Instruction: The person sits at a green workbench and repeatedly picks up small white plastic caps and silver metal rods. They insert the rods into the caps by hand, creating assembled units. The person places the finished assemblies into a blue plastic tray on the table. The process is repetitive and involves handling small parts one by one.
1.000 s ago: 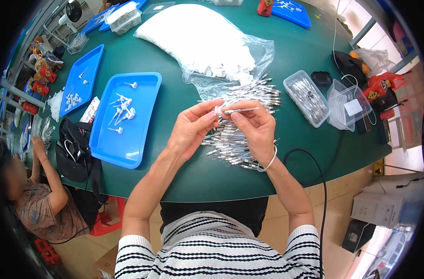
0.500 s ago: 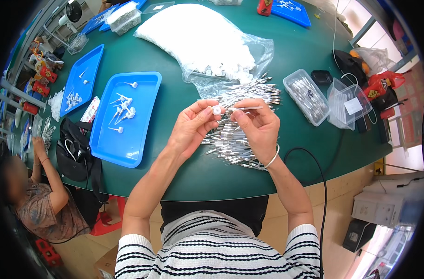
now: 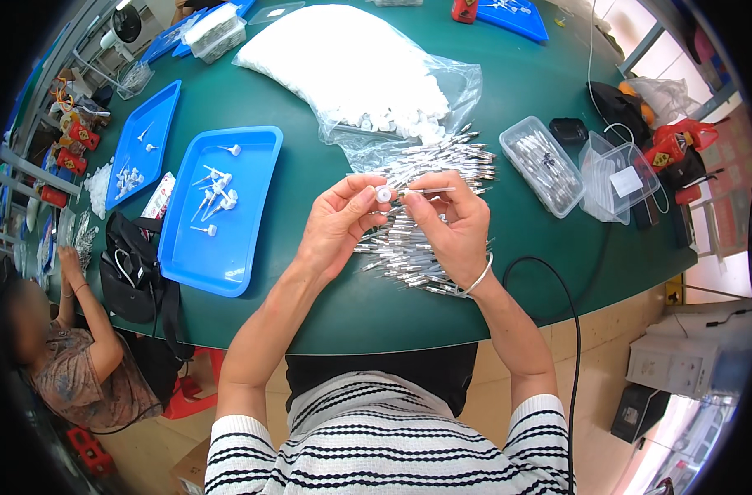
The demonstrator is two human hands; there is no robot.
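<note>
Between thumb and fingers, my left hand [image 3: 340, 221] pinches a small round white cap [image 3: 383, 194]. My right hand [image 3: 451, 221] grips a thin metal-and-white rod [image 3: 432, 190] lying level, its inner end up against the cap; whether it has entered the cap cannot be made out. Beneath both hands spreads a heap of similar thin rods [image 3: 417, 262]. Beyond it a large clear plastic bag [image 3: 463, 82] spills white caps [image 3: 351, 62]. To my left, a blue tray [image 3: 219, 268] carries several rods fitted with white caps [image 3: 219, 194].
A clear box of rods [image 3: 543, 169] and empty clear containers [image 3: 611, 186] stand at the right, near a red bottle [image 3: 681, 144]. Another blue tray [image 3: 157, 111] and a black bag [image 3: 128, 268] are at the left, where a co-worker [image 3: 87, 338] sits. A black cable [image 3: 558, 285] crosses the table's edge.
Both hands keep their hold on the cap and the rod, almost in place. The whole view has shifted very slightly; nothing has been let go or picked up.
</note>
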